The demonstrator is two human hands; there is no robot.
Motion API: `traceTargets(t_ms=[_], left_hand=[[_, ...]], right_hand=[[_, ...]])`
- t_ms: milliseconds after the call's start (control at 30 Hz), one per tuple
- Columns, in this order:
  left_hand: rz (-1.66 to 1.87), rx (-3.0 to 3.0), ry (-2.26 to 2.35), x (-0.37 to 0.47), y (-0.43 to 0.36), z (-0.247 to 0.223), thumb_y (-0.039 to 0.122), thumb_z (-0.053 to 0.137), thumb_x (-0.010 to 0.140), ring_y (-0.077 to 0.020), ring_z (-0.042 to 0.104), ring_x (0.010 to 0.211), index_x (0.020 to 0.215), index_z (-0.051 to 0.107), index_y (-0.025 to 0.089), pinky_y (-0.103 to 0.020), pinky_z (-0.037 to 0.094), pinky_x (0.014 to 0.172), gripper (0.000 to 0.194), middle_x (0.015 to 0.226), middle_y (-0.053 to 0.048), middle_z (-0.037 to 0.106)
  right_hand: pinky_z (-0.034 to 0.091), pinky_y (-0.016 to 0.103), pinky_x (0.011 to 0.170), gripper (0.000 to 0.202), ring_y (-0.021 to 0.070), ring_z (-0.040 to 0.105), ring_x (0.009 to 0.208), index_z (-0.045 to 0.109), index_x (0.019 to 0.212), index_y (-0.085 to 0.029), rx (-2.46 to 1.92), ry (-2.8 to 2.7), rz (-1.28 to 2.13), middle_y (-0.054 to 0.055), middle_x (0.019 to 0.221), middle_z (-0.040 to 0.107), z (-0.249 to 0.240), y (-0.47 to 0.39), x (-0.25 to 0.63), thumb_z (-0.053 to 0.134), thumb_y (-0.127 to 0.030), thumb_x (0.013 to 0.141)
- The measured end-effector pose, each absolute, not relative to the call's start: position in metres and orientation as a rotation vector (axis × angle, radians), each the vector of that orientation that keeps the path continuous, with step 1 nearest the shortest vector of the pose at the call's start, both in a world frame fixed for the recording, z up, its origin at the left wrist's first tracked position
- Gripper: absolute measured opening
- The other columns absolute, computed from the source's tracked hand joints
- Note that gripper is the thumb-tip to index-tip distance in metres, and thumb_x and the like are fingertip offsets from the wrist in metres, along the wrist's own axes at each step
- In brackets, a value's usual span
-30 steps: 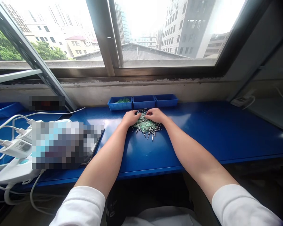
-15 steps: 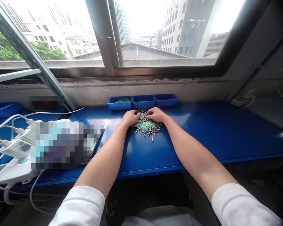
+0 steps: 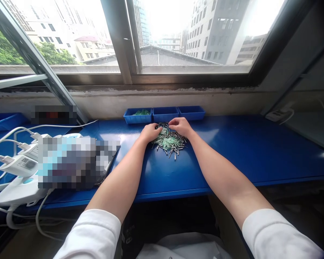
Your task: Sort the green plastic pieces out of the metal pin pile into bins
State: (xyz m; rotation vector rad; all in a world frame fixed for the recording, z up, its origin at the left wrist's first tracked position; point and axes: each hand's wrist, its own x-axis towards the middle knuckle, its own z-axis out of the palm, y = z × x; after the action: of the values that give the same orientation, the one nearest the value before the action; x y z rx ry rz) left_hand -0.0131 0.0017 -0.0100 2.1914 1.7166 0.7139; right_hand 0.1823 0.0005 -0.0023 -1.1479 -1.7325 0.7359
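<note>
Centrally, a loose, spread-out pile of slim silvery metal pins and translucent green pieces (image 3: 169, 143) lies on the glossy blue counter (image 3: 232, 154), between and slightly nearer the camera than the fingers of both hands. The bare left hand (image 3: 150, 133) reaches to the far left edge of the pile, its fingers (image 3: 159, 129) touching or just over the pins there; whether they are together or apart, and whether they grip a piece, I cannot tell. The bare right hand (image 3: 181, 126) is curled over the far right part, thumb and fingers (image 3: 174, 126) bent toward each other above the pins; whether they meet or clamp anything is too small to tell. Just beyond the hands, three open blue plastic bins stand side by side along the pale wall (image 3: 102, 104), the left bin (image 3: 138, 118) holding green pieces, beside the middle bin (image 3: 165, 115) and the right bin (image 3: 191, 114). Well to the left lie a white power strip (image 3: 20, 194) with white plugs and cables, and pixelated items (image 3: 67, 163). A metal-framed window (image 3: 189, 77) rises above.
</note>
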Motion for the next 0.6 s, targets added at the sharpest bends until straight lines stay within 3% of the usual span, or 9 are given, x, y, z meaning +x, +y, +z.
traceTargets(t_ms=[100,300,600], left_hand=[[0.874,2.212,1.711,-0.013,0.001,-0.008,0.047,0.05,0.081,-0.0264,0.057,0.106,0.111,0.064,0.017,-0.033,0.043,0.091,0.044,0.114,-0.01,0.064],[1.286,2.251,1.647,-0.009,-0.006,0.001,0.034,0.052,0.082,-0.0224,0.059,0.1,0.1,0.065,0.018,-0.032,0.045,0.091,0.028,0.104,-0.008,0.066],[1.228,2.493,1.206,0.008,-0.02,0.011,0.031,0.053,0.086,-0.0186,0.06,0.096,0.103,0.065,0.02,-0.031,0.046,0.089,0.024,0.102,-0.006,0.066]], right_hand=[[0.049,0.027,0.065,0.016,0.0141,0.061,0.066,0.066,0.079,-0.014,-1.053,-1.61,0.736,0.003,0.073,0.065,-0.002,0.004,0.181,0.065,-0.022,0.066],[0.042,0.023,0.047,0.023,0.0102,0.055,0.047,0.054,0.086,-0.018,-0.963,-1.469,0.819,-0.005,0.064,0.052,-0.001,0.005,0.177,0.063,-0.029,0.067],[0.037,0.022,0.045,0.043,0.0092,0.048,0.047,0.054,0.081,-0.019,-0.932,-1.524,0.963,-0.003,0.058,0.059,0.004,-0.003,0.171,0.074,-0.051,0.059]])
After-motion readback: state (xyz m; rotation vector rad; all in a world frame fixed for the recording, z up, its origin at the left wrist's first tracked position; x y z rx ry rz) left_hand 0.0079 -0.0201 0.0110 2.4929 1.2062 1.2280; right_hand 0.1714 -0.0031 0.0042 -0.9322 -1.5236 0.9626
